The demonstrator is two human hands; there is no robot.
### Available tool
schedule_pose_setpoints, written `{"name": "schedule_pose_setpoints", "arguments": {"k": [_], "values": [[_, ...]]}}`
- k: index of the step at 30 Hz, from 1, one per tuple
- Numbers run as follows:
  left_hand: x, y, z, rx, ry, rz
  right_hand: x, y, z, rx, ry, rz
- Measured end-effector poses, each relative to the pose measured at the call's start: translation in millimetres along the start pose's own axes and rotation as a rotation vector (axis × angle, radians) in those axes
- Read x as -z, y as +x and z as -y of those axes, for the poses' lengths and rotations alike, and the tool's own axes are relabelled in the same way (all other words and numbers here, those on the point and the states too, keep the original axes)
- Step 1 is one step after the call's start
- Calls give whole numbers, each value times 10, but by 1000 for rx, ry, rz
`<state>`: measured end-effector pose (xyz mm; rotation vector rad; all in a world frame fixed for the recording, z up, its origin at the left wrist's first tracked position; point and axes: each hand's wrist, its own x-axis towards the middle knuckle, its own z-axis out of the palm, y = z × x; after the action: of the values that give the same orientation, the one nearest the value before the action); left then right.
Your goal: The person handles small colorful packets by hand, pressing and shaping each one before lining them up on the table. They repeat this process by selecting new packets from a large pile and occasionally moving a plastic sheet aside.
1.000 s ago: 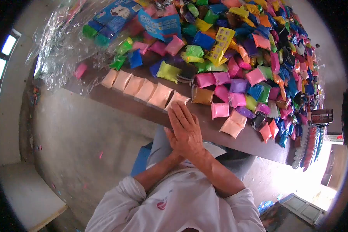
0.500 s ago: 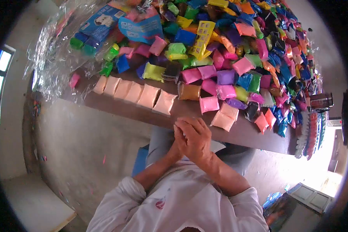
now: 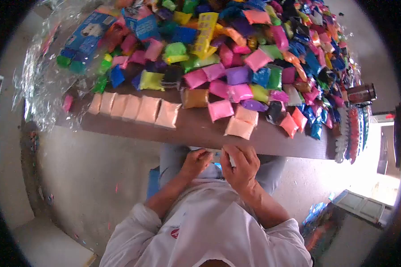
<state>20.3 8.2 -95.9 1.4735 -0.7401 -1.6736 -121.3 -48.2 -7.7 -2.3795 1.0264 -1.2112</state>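
Observation:
My left hand [image 3: 195, 163] is closed over my lap, in front of the table edge, with its fingers pinched together. Beside it my right hand [image 3: 242, 168] has its fingers curled in towards the thumb. A gap separates the two hands. What either one holds, if anything, is too hidden to make out. Between and behind them shows a pale flat thing [image 3: 215, 154], partly covered. Nearest on the table are two peach packets [image 3: 240, 127], one overlapping the other. To the left lies a row of several peach packets [image 3: 149, 109] along the front edge.
A large heap of small coloured packets [image 3: 239, 75] covers the back of the brown table [image 3: 196, 132]. Clear plastic wrapping [image 3: 44, 75] with a blue printed bag [image 3: 87, 35] lies at the left. A dark jar or can [image 3: 361, 93] stands at the right end.
My hands, clasped together before, have come apart and dropped lower, clear of the table edge. The camera view has shifted, so the table appears higher and further left.

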Motion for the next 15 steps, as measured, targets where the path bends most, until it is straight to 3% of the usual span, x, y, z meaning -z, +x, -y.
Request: {"name": "schedule_pose_setpoints", "arguments": {"k": [5, 9, 15], "values": [[-5, 40, 165, 1, -5, 41, 141, 104, -187, -212, -335, -86], [14, 57, 267, -74, -39, 66, 239, 164, -271, -304, -336, 48], [21, -40, 171, -58, -22, 160, 218, 101, -328, -339, -207, 60]]}}
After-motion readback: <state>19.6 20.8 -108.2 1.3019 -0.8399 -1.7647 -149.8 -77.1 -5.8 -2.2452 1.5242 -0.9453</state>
